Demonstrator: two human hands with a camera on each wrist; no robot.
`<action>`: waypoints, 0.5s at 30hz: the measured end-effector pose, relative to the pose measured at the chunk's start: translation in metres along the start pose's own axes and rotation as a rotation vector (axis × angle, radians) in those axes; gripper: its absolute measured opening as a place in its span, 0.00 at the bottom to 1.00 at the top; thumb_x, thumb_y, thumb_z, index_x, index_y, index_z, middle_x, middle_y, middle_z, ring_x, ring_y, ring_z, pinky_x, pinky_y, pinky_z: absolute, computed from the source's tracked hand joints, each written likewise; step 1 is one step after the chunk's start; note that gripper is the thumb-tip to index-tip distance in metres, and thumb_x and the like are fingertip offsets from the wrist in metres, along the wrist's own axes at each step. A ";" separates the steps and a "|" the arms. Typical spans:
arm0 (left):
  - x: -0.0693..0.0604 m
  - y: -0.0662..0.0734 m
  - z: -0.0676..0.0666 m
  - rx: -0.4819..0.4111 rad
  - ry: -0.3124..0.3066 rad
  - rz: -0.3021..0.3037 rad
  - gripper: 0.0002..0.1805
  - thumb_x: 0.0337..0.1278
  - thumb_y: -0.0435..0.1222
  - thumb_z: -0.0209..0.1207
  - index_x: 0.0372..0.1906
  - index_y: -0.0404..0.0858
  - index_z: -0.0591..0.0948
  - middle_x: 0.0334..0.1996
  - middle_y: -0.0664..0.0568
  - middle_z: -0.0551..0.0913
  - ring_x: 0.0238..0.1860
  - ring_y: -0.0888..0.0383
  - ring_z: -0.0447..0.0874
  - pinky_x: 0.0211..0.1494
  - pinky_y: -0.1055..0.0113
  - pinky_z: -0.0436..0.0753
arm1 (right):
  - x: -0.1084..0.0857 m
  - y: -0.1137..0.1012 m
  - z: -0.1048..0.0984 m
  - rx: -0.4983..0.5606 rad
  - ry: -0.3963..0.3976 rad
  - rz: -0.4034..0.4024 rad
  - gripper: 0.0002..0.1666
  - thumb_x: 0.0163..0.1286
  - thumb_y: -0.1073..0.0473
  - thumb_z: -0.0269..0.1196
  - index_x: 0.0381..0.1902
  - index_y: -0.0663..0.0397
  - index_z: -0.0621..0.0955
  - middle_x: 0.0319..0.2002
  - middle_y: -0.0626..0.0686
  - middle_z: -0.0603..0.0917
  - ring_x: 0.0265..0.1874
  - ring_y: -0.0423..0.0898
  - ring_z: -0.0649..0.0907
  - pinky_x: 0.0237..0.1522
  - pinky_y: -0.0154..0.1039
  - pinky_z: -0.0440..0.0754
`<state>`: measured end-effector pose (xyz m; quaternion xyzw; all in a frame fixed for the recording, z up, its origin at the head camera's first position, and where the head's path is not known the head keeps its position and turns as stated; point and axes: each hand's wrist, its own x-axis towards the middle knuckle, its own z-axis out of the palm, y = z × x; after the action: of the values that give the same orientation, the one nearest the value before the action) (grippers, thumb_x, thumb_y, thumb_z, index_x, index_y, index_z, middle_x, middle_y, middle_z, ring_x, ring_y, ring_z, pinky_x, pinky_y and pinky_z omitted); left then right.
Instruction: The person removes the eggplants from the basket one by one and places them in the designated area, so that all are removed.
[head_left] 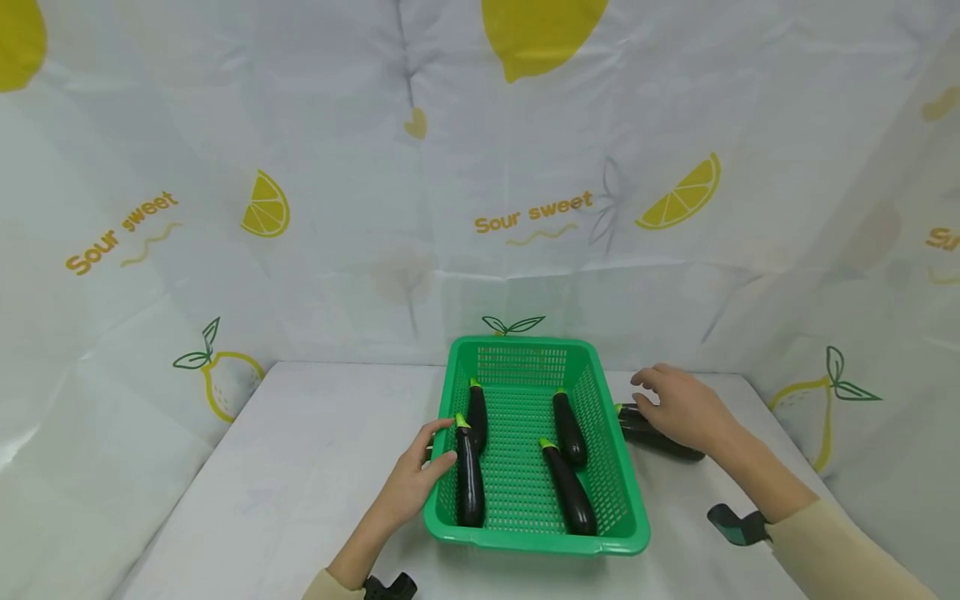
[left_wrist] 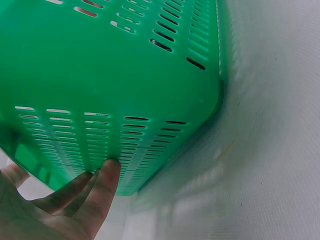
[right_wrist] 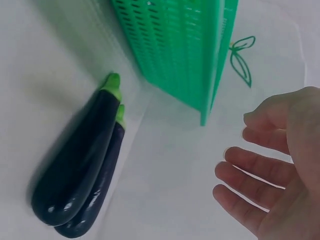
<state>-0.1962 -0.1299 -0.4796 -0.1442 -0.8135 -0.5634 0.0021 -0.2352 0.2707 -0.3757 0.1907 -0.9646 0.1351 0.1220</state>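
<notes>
A green plastic basket (head_left: 534, 542) holds several dark purple eggplants, two along its left side and two along its right. At its left rim is my left hand (head_left: 411, 482), thumb and index finger over the edge; in the left wrist view the other fingers (left_wrist: 102, 195) lie along the slotted outer wall. My right hand (head_left: 686, 410) hovers right of the basket with loosely bent fingers and nothing in them. Below it on the table lie two eggplants side by side, the nearer one (right_wrist: 75, 160) partly covering the other eggplant (right_wrist: 100, 197), green stems towards the basket.
The white table (head_left: 330, 433) runs back to a white curtain (head_left: 337, 250) printed with lemons and lettering, which also hangs at both sides. A dark strap (head_left: 738, 525) is at my right wrist, another dark strap (head_left: 390, 587) at my left.
</notes>
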 end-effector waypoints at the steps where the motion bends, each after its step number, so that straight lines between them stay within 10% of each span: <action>1: 0.000 0.000 0.000 -0.001 -0.001 0.000 0.26 0.77 0.41 0.54 0.74 0.46 0.67 0.63 0.37 0.75 0.60 0.40 0.77 0.48 0.49 0.86 | 0.001 -0.003 -0.001 0.000 0.001 -0.001 0.13 0.69 0.63 0.64 0.49 0.63 0.84 0.43 0.59 0.85 0.43 0.59 0.85 0.40 0.56 0.85; 15: 0.000 -0.001 0.001 -0.004 0.004 -0.009 0.26 0.77 0.43 0.54 0.74 0.47 0.67 0.64 0.37 0.74 0.61 0.39 0.76 0.49 0.47 0.86 | 0.018 -0.038 -0.012 -0.006 0.004 0.017 0.17 0.71 0.59 0.61 0.51 0.65 0.83 0.45 0.62 0.84 0.42 0.59 0.85 0.40 0.55 0.85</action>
<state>-0.1964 -0.1295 -0.4804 -0.1393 -0.8129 -0.5655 0.0008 -0.2340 0.2342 -0.3510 0.1820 -0.9663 0.1338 0.1232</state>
